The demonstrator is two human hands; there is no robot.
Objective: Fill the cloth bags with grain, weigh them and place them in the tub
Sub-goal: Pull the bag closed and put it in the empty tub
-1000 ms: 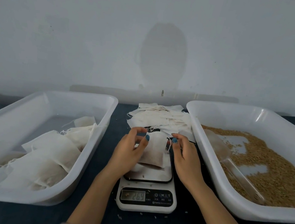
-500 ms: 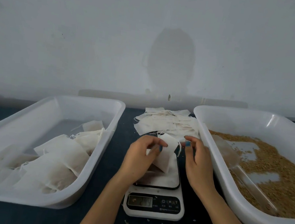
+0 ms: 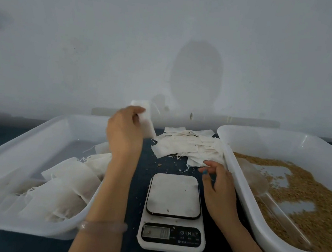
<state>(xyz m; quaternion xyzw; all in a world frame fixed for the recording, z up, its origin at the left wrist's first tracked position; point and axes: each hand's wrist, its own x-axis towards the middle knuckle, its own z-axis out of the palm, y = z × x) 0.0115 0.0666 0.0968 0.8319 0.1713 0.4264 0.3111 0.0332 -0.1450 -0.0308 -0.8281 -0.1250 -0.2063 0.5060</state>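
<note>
White cloth bag [image 3: 144,114] in left hand [image 3: 124,133] hangs near-upright, mouth apparently up.

Left hand [image 3: 125,133] with a filled cloth bag [image 3: 144,116] near the tub [image 3: 35,138] — right hand [image 3: 218,192] beside the scale [image 3: 174,195].

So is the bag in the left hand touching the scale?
Apart. The head view shows the left hand holding the bag raised, well behind the scale, with dark table showing between them.
</note>
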